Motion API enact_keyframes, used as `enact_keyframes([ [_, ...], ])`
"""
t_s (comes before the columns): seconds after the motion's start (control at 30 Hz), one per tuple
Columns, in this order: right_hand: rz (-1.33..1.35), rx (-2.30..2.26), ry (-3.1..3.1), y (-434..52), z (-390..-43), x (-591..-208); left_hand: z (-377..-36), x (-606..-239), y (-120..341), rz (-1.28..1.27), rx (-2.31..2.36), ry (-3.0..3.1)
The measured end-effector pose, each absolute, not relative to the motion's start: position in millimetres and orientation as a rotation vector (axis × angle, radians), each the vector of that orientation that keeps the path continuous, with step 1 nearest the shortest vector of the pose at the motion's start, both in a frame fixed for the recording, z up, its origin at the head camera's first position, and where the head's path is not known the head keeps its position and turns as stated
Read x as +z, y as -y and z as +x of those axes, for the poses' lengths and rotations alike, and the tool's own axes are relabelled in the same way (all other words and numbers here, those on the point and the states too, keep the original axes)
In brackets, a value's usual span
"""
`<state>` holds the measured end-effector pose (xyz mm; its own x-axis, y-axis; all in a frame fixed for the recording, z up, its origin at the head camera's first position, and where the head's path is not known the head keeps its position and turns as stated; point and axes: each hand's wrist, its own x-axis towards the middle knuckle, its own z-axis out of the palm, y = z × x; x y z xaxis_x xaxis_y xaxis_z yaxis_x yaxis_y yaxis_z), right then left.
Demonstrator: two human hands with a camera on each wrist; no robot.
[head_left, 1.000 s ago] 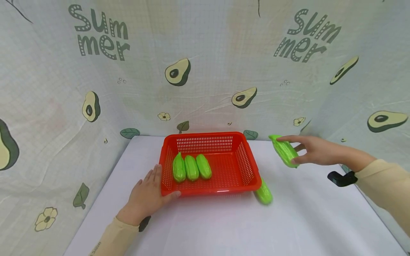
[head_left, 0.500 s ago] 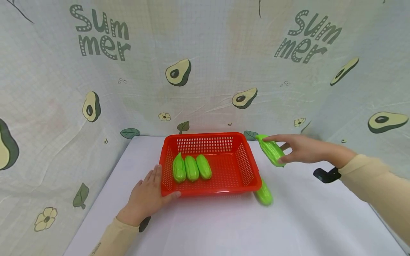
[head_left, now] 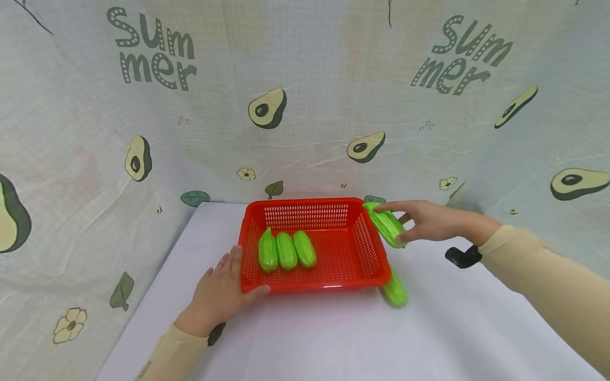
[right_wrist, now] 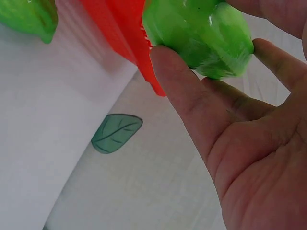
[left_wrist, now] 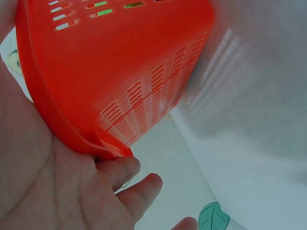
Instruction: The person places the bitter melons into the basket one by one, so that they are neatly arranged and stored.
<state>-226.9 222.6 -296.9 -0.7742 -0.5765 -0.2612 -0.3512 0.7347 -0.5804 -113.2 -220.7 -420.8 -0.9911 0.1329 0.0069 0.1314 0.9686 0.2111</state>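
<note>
A red slotted basket (head_left: 367, 248) stands on the white table with three green ridged gourds (head_left: 286, 250) side by side at its left. My left hand (head_left: 220, 290) rests flat against the basket's front-left corner (left_wrist: 103, 143), thumb along the front rim. My right hand (head_left: 419, 221) holds a fourth green gourd (head_left: 385, 224) in the air, just over the basket's right rim; thumb and fingers pinch it (right_wrist: 201, 33). Another green gourd (head_left: 394, 290) lies on the table beside the basket's front-right corner.
A cloth backdrop printed with avocados and "Summer" closes in the table at the back and both sides. A black wrist mount (head_left: 461, 256) shows under my right forearm. White tabletop (head_left: 333, 338) stretches in front of the basket.
My right hand has carried the gourd leftward, from well right of the basket to over its right rim. The left hand and the basket have stayed still.
</note>
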Motion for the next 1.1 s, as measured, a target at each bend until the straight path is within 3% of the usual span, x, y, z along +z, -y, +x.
enact_keyframes([
  [1.1,-0.835,-0.549,-2.435,-113,-267,-353,-115,-424,223,0.214,0.325,-3.112],
])
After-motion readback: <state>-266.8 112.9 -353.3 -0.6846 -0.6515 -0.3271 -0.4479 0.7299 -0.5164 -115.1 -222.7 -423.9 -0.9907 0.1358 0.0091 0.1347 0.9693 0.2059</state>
